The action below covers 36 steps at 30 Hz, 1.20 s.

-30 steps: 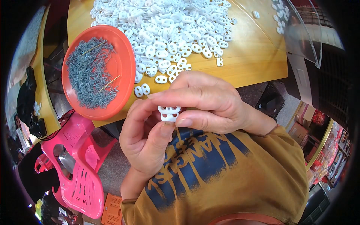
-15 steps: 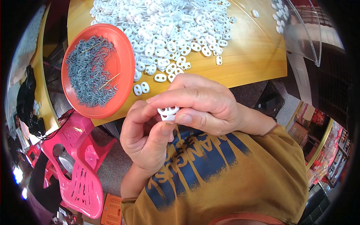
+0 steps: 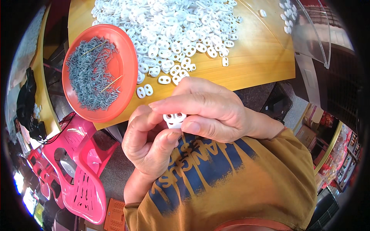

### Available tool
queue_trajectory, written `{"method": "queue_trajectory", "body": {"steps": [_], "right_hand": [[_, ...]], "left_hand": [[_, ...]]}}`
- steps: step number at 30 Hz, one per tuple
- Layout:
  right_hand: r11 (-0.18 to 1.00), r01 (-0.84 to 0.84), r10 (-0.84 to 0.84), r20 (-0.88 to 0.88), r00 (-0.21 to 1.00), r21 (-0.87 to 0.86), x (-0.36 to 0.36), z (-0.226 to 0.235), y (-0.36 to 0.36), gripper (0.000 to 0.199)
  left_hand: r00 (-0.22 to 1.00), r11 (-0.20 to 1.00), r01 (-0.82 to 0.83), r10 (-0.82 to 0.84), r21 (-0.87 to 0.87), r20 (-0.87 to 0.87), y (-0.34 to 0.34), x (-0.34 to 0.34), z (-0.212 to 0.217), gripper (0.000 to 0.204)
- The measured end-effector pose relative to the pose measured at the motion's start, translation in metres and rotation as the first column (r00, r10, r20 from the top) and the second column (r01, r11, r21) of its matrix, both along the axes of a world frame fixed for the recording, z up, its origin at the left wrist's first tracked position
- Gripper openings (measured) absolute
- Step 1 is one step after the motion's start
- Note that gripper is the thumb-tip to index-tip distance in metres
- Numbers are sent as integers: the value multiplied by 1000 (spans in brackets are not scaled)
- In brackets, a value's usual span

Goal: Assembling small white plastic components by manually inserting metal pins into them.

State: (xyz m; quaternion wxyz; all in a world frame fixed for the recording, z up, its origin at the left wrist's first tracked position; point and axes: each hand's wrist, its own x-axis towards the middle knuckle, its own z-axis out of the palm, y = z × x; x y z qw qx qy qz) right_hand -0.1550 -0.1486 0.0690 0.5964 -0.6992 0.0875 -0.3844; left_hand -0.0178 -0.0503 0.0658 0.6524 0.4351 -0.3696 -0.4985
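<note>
Between my two hands is a white plastic cord lock (image 3: 175,121) with two holes, held just off the table's near edge. My left hand (image 3: 148,144) has its thumb under the piece and its bent fingers beside it. The thumb of my right hand (image 3: 216,111) presses the piece's right side, while the right index finger stretches over its top. Part of the cord lock is hidden by the fingers. Beyond my hands lies a large heap of similar white two-hole pieces (image 3: 165,34). Left of it, an orange-red plate (image 3: 130,73) holds many small metal springs (image 3: 86,77).
Two thin brass-coloured sticks lie among the springs. The wooden table (image 3: 254,65) ends just beyond my hands. A pink plastic chair (image 3: 86,188) stands at lower left. A clear plastic panel (image 3: 314,42) rises at the right, with a few white pieces beside it.
The cord lock has tipped slightly and moved a little down and right between the fingers. My left hand has shifted slightly down. Both hands keep hold of it.
</note>
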Motion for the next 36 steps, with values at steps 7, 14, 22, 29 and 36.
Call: {"method": "queue_trajectory", "body": {"steps": [7,14,22,29,36], "right_hand": [[1000,-1,1,12,1000,-10,0,-1,0,37],[999,-8,8,14,1000,-48,-1,1,-1,37],[997,-21,19,-23,1000,-79,-4,3,0,38],[1000,6,-6,2,1000,-26,0,3,5,38],[1000,9,-10,-14,1000,-22,0,2,6,34]], "left_hand": [[996,999,-36,37,-18,83,-1,1,-2,36],[970,998,-29,39,-48,239,-8,7,5,31],[918,992,-7,56,-127,392,-11,9,6,28],[943,992,-90,113,-86,312,-2,2,2,29],[978,984,-158,167,-85,124,-2,-10,0,28]]}}
